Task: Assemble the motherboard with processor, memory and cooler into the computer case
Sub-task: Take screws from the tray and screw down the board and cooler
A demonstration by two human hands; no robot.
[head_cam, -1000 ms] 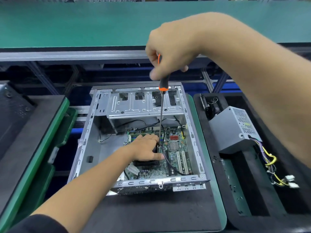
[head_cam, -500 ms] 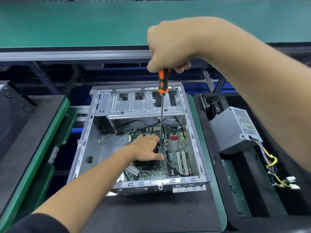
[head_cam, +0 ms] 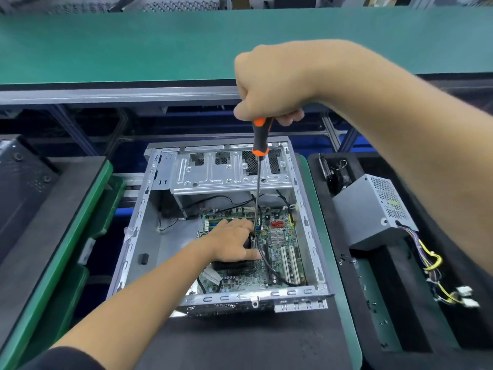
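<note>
Two hands at work: right hand (head_cam: 269,84) clamped on orange-and-black long-shaft screwdriver (head_cam: 258,166), now gripped higher than a second ago; left hand (head_cam: 234,243) flat, fingers relaxed, on black cooler (head_cam: 230,264) over green motherboard (head_cam: 280,252) inside grey steel computer case (head_cam: 149,222). Probably tightening cooler screw.

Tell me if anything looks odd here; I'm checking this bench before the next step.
Little stands out. The power supply sits outside the computer case, tilted in the foam tray, its wires loose. The right hand holds the screwdriver upright; the left hand rests on the cooler.
</note>
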